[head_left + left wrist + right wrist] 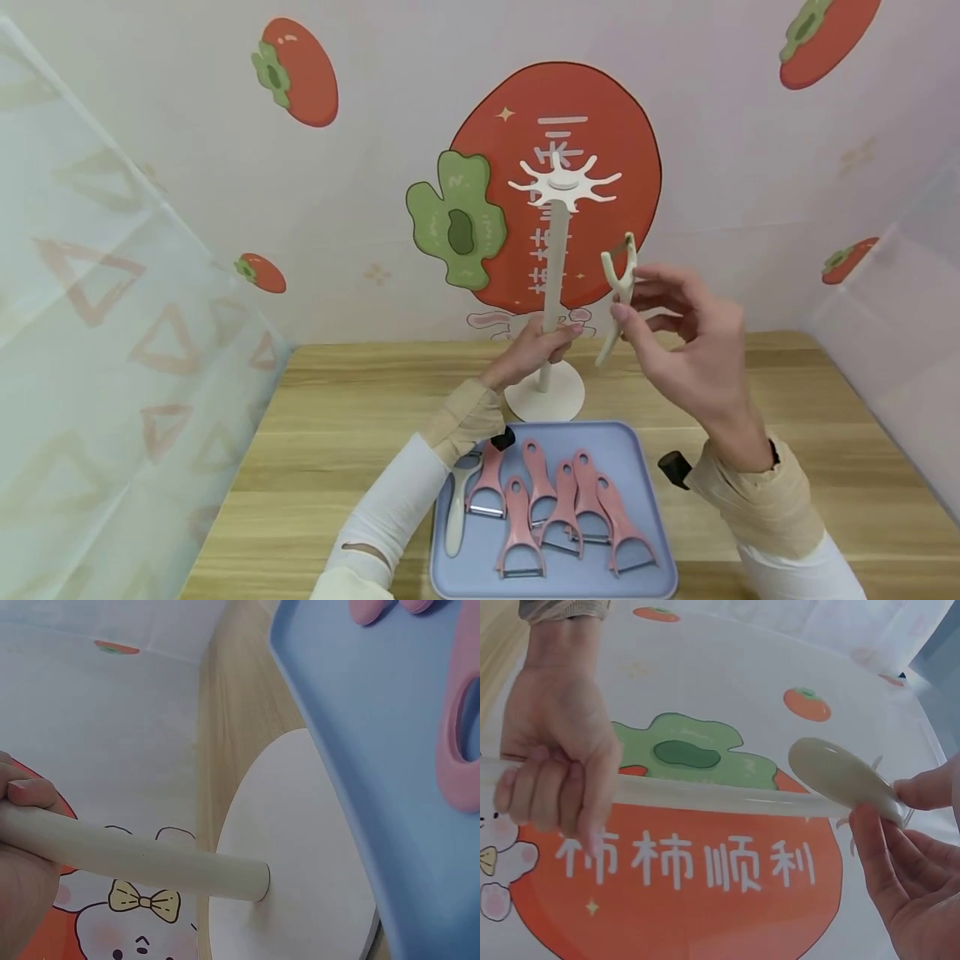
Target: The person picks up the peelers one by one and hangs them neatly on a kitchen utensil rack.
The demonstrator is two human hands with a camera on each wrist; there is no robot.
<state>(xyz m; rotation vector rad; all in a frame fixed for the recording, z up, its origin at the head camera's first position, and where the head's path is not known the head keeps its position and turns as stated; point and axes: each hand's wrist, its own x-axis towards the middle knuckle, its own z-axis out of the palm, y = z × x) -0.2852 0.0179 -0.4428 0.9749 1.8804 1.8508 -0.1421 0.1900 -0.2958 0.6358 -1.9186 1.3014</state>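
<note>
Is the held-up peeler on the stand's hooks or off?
Off: the right hand holds the peeler in the air, below the hooks of the stand, not touching them.

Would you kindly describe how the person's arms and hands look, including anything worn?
The left hand and right hand are ungloved. White sleeves cover the forearms, with tan cuffs around the wrists. A small black piece juts out beside each cuff.

Wood-grain table [330,425] beneath blue tray [463,573], white stand [554,275]
</note>
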